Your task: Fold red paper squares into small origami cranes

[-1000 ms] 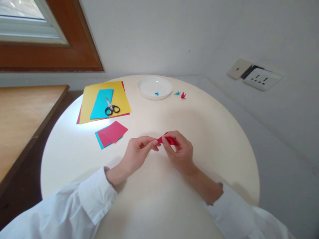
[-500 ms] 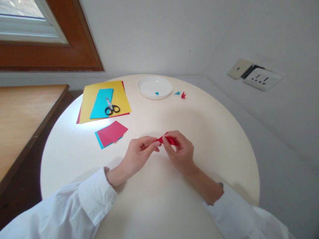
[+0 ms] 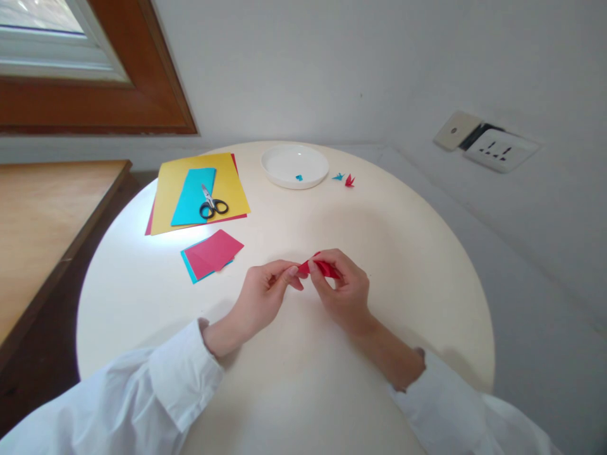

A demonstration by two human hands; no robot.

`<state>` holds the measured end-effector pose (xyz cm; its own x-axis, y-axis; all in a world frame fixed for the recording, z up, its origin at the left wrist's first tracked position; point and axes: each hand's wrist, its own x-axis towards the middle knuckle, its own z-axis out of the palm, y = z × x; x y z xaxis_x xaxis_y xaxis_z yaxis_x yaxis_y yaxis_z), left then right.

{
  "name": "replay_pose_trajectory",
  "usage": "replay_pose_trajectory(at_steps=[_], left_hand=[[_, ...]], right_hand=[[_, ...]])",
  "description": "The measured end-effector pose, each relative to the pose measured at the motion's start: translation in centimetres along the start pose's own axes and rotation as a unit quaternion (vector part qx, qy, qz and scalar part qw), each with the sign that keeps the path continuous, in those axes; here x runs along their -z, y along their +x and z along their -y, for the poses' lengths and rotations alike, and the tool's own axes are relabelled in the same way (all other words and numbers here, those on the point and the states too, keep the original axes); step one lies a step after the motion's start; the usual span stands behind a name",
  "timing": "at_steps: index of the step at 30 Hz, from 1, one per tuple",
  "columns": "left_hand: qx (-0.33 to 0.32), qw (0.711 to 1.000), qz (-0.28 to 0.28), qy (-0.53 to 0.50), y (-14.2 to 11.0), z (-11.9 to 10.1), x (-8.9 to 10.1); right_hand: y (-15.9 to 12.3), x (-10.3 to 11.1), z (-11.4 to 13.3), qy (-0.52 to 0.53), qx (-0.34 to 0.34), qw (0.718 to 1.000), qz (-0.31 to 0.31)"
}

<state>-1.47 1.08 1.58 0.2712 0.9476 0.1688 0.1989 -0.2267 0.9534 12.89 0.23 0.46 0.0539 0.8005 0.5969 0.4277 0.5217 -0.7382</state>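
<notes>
Between my hands, above the middle of the round table, is a piece of folded red paper (image 3: 327,268). My right hand (image 3: 348,291) pinches it between thumb and fingers, which cover part of it. At its left tip, the thumb and fingers of my left hand (image 3: 265,291) are closed on the paper. Left of my hands lie small sheets of red paper (image 3: 215,249) over a blue sheet (image 3: 190,270). Farther off, a blue paper crane (image 3: 338,177) and a red paper crane (image 3: 349,181) stand side by side.
A white plate (image 3: 284,180) at the back holds a small blue paper piece (image 3: 299,177). Black-handled scissors (image 3: 213,206) lie on folded blue paper (image 3: 187,205), on large yellow paper (image 3: 234,189). A wooden surface (image 3: 57,202) is at left, a wall socket (image 3: 500,150) at right.
My left thumb has shifted slightly left and up along the paper's tip, showing a little more red there. My right hand keeps its hold almost unmoved.
</notes>
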Motion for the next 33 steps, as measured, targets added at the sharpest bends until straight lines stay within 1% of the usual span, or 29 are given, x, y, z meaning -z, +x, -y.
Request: replay_pose_trajectory(at_steps=[7,11,13,18,26,30,33], left_hand=[[0.016,1.000,0.008,-0.021,-0.10,-0.50,0.12],[0.055,0.998,0.001,-0.033,0.04,-0.64,-0.07],[0.065,0.997,-0.009,-0.046,0.10,-0.54,-0.18],[0.049,0.998,-0.019,-0.027,0.05,0.01,-0.10],[0.005,1.000,-0.010,-0.009,-0.08,0.02,0.06],[0.011,1.000,-0.004,-0.001,-0.07,-0.01,0.08],[0.024,1.000,0.001,-0.015,-0.04,-0.03,0.17]], right_hand=[[0.12,0.08,-0.12,-0.002,-0.008,1.000,-0.019],[0.09,0.00,-0.16,0.002,-0.013,1.000,-0.012],[0.09,-0.02,-0.16,0.010,-0.013,1.000,-0.005],[0.13,-0.03,-0.12,0.012,-0.008,1.000,-0.003],[-0.14,-0.22,0.05,0.033,-0.036,0.999,-0.009],[-0.03,-0.16,0.06,0.027,-0.037,0.999,-0.014],[0.11,-0.05,0.00,0.017,-0.036,0.999,-0.027]])
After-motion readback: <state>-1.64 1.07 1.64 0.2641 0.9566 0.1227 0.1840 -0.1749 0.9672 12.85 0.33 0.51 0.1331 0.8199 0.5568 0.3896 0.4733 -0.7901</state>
